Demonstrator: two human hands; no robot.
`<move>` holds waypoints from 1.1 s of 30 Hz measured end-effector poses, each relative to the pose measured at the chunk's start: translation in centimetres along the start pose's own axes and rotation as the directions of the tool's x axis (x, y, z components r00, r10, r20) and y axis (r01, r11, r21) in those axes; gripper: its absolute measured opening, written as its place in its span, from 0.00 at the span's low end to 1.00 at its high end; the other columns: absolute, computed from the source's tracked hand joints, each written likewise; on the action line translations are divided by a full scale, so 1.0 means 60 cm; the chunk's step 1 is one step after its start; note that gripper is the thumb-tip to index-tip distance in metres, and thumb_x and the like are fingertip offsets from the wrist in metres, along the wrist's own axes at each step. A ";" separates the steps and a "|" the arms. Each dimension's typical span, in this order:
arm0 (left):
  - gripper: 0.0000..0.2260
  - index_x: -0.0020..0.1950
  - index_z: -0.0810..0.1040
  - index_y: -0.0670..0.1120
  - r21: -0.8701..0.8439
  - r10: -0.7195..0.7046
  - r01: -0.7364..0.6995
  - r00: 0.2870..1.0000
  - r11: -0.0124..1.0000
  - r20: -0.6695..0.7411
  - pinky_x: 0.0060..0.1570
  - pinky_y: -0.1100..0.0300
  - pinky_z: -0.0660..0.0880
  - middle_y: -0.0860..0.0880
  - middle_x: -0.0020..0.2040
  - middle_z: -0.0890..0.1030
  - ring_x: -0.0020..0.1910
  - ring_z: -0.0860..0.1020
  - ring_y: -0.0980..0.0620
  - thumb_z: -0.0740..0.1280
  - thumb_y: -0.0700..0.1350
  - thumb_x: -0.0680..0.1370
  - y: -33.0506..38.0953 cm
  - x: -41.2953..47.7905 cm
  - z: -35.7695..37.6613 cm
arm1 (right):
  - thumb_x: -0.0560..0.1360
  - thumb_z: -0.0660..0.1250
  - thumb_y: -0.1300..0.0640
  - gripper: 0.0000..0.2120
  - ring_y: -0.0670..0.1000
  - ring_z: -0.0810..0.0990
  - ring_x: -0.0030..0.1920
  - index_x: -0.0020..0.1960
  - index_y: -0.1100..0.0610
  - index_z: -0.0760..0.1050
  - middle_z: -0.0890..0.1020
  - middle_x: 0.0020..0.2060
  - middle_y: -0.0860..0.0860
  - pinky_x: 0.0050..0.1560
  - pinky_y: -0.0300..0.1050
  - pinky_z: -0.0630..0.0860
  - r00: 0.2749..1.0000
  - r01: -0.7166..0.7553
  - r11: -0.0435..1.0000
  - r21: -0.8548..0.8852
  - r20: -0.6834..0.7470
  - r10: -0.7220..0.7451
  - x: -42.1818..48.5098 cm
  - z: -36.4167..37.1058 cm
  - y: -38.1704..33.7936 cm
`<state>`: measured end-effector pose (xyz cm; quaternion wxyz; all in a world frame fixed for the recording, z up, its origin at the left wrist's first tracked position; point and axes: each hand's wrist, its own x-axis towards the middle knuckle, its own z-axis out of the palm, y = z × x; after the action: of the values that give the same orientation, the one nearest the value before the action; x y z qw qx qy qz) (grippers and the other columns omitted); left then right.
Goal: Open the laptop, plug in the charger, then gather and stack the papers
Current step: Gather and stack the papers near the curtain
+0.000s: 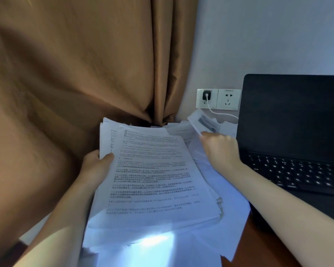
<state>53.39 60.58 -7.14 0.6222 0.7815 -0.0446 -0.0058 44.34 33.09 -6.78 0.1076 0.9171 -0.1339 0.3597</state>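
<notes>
My left hand point(96, 166) grips the left edge of a thick stack of printed papers point(152, 176), thumb on top, holding it above the desk. My right hand point(220, 149) pinches the corner of a loose printed sheet point(202, 121) lifted near the back of the desk. More loose sheets point(210, 228) lie spread under the stack. The black laptop point(297, 132) stands open at the right, its screen dark. A black charger plug point(206, 95) sits in the left wall socket, and its white cable point(222, 113) runs toward the laptop.
A brown curtain point(75, 74) hangs at the left and reaches down behind the papers. A second wall socket point(228, 99) is free. The brown wooden desk point(258, 247) shows at the lower right beside the laptop.
</notes>
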 end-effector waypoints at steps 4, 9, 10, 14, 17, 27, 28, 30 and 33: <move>0.06 0.52 0.77 0.40 0.016 -0.021 0.022 1.000 1.000 -0.012 0.34 0.61 0.70 0.45 0.43 0.79 0.38 0.77 0.49 0.61 0.39 0.80 -0.001 0.000 -0.003 | 0.52 0.81 0.65 0.16 0.52 0.67 0.15 0.29 0.55 0.74 0.68 0.16 0.50 0.21 0.34 0.56 0.958 0.249 0.965 0.080 -0.164 -0.233 0.002 -0.049 -0.081; 0.08 0.54 0.78 0.36 0.052 -0.049 0.052 0.997 0.997 -0.054 0.34 0.62 0.70 0.37 0.48 0.80 0.40 0.77 0.45 0.62 0.37 0.79 -0.004 0.002 -0.013 | 0.73 0.66 0.55 0.11 0.52 0.67 0.19 0.32 0.55 0.73 0.72 0.21 0.49 0.26 0.36 0.58 0.773 0.633 0.690 0.352 -0.244 -0.585 -0.025 -0.115 -0.149; 0.09 0.54 0.78 0.35 0.069 -0.048 0.053 0.997 0.996 -0.061 0.33 0.62 0.69 0.37 0.46 0.80 0.40 0.76 0.45 0.62 0.37 0.78 -0.004 0.002 -0.014 | 0.77 0.59 0.51 0.17 0.49 0.65 0.21 0.32 0.55 0.71 0.70 0.22 0.48 0.27 0.38 0.59 0.757 0.616 0.639 0.461 -0.120 -0.642 -0.031 -0.125 -0.156; 0.14 0.59 0.76 0.34 0.065 -0.099 0.105 0.991 0.992 -0.089 0.40 0.58 0.68 0.40 0.47 0.79 0.38 0.74 0.45 0.60 0.42 0.79 0.001 0.007 -0.006 | 0.75 0.49 0.33 0.33 0.53 0.77 0.36 0.38 0.61 0.76 0.80 0.32 0.54 0.43 0.49 0.73 0.733 0.120 0.634 0.764 0.362 -0.576 -0.037 -0.103 -0.149; 0.19 0.65 0.72 0.34 0.050 -0.144 0.149 0.984 0.988 -0.107 0.46 0.56 0.67 0.38 0.57 0.77 0.51 0.75 0.39 0.55 0.47 0.82 0.006 0.013 -0.001 | 0.77 0.54 0.38 0.28 0.53 0.79 0.54 0.53 0.60 0.77 0.82 0.50 0.53 0.58 0.51 0.73 0.834 -0.046 0.752 0.657 0.440 -0.333 -0.021 -0.049 -0.110; 0.15 0.64 0.74 0.40 0.072 -0.022 0.021 1.000 0.997 0.003 0.46 0.58 0.70 0.42 0.55 0.79 0.49 0.76 0.45 0.64 0.45 0.79 -0.011 0.010 -0.004 | 0.76 0.65 0.54 0.15 0.46 0.77 0.52 0.62 0.52 0.71 0.79 0.52 0.45 0.52 0.38 0.71 0.794 -0.374 0.631 0.679 0.587 -0.161 -0.021 0.004 -0.070; 0.16 0.65 0.74 0.40 0.088 -0.002 0.002 1.000 0.996 0.009 0.46 0.58 0.70 0.42 0.57 0.78 0.50 0.76 0.45 0.64 0.44 0.79 -0.012 0.010 -0.006 | 0.76 0.65 0.51 0.20 0.48 0.75 0.58 0.67 0.53 0.68 0.77 0.58 0.47 0.57 0.39 0.71 0.779 -0.342 0.673 0.656 0.598 -0.187 -0.027 0.003 -0.075; 0.16 0.66 0.73 0.41 0.133 0.046 -0.051 0.998 0.990 0.039 0.48 0.58 0.70 0.43 0.59 0.77 0.52 0.75 0.47 0.64 0.42 0.79 -0.012 0.008 -0.009 | 0.77 0.63 0.46 0.27 0.51 0.70 0.67 0.72 0.56 0.62 0.70 0.68 0.50 0.65 0.42 0.67 0.759 -0.270 0.753 0.600 0.614 -0.216 -0.036 0.000 -0.082; 0.14 0.64 0.74 0.41 0.190 0.138 -0.147 0.988 0.971 0.062 0.49 0.60 0.68 0.44 0.57 0.77 0.51 0.74 0.49 0.64 0.36 0.78 -0.010 -0.002 -0.014 | 0.78 0.61 0.45 0.28 0.51 0.65 0.71 0.73 0.57 0.60 0.66 0.72 0.50 0.64 0.38 0.62 0.750 -0.226 0.767 0.600 0.610 -0.256 -0.039 -0.010 -0.079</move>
<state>53.34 61.52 -7.56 0.5406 0.8329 -0.1161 0.0242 43.86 38.13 -8.44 -0.2633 0.9638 -0.0240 0.0338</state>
